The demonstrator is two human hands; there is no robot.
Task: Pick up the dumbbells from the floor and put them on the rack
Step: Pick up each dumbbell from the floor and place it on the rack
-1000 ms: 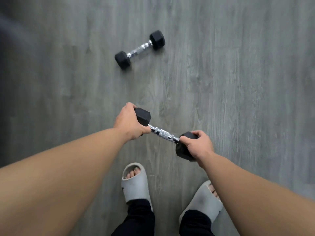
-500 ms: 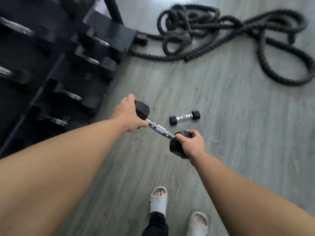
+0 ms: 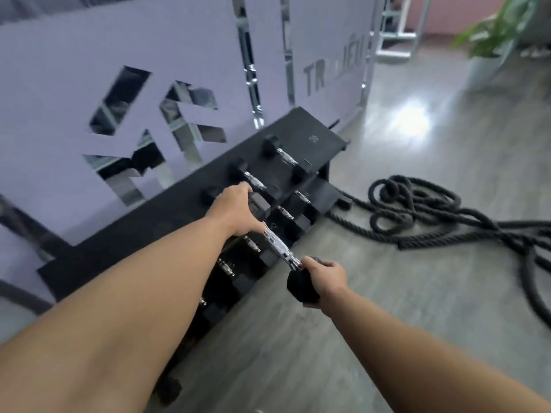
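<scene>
Both hands grip one dumbbell (image 3: pixel 277 248), one at ea. end: my left hand (image 3: pixel 235 210) is closed around the far black hex head, my right hand (image 3: pixel 323 277) is closed around the near hex head, w/ the chrome knurled handle bare btwn them. It's in the air, tilted, far end higher than near end, not touching anything but my hands. Directly under and beyond my left hand sits the rack (image 3: pixel 167 213), a black stepped rack w/ angled shelves, running from lower left to upper right along the wall. Several other dumbbells already lie on it: two on the top shelf just past my left hand, the closer one (image 3: pixel 253 180) nearly at my knuckles and the farther one (image 3: pixel 283 158) beyond it toward the rack's right end; more sit on lower shelves below the held bar and left of my right hand, dark and partly blurred so I can't count them. The held dumbbell hangs over the rack's front edge, near head out over the grey wood-look floor (image 3: pixel 417 308). Right of my right hand, well apart, a thick black rope (image 3: pixel 417 213) lies in loose coils on the floor, one end reaching the rack's base. Behind the rack, a pale panel (image 3: pixel 74 70) w/ mirrored cutouts. Far upper right, a potted plant (image 3: pixel 492 46).
</scene>
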